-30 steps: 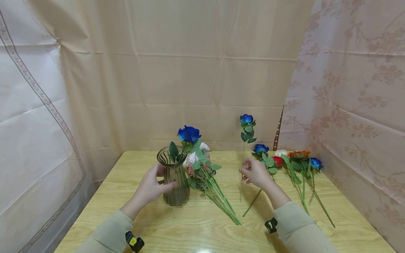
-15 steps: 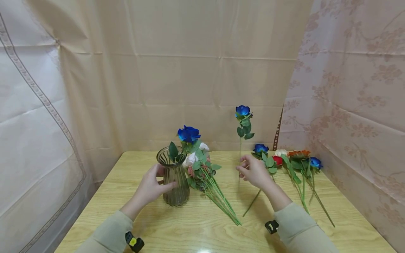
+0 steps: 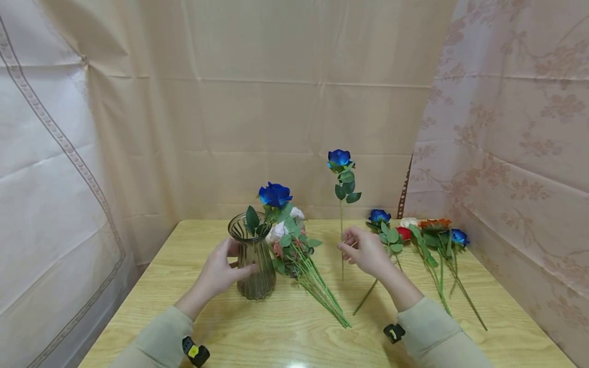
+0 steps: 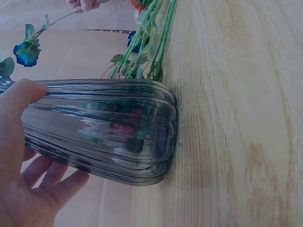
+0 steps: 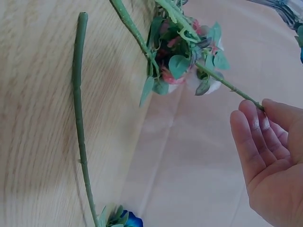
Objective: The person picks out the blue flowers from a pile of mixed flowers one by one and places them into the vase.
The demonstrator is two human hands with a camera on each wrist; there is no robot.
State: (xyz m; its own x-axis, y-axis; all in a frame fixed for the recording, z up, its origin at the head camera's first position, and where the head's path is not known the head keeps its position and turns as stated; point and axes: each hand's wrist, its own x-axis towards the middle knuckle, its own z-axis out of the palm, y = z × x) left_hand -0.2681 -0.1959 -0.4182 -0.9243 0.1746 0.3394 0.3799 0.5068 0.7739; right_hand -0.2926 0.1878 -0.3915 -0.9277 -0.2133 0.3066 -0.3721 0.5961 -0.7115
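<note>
My left hand [image 3: 220, 268] grips a ribbed smoky glass vase [image 3: 257, 276] around its neck and upper side; the vase stands on the table. One blue rose [image 3: 275, 195] is in the vase, its bloom leaning right over the rim. My right hand [image 3: 367, 251] pinches the stem of another blue rose [image 3: 339, 159] between thumb and fingertips, bloom up and stem upright. In the right wrist view that pinched stem [image 5: 232, 86] runs out from the fingertips, the lower fingers loosely bent. Through the glass in the left wrist view, the vase [image 4: 104, 132] shows blurred flowers behind.
A bunch of pink and white flowers [image 3: 278, 232] lies right of the vase, green stems [image 3: 324, 294] pointing toward me. Farther right lie a blue rose [image 3: 379, 216], a red flower [image 3: 404, 234], an orange flower [image 3: 434, 225] and another blue rose [image 3: 459, 237]. Curtains hang behind the wooden table [image 3: 193, 332].
My right hand has moved left, toward the vase, and the blue rose in it has risen and shifted left. The left hand and the vase have stayed in place.
</note>
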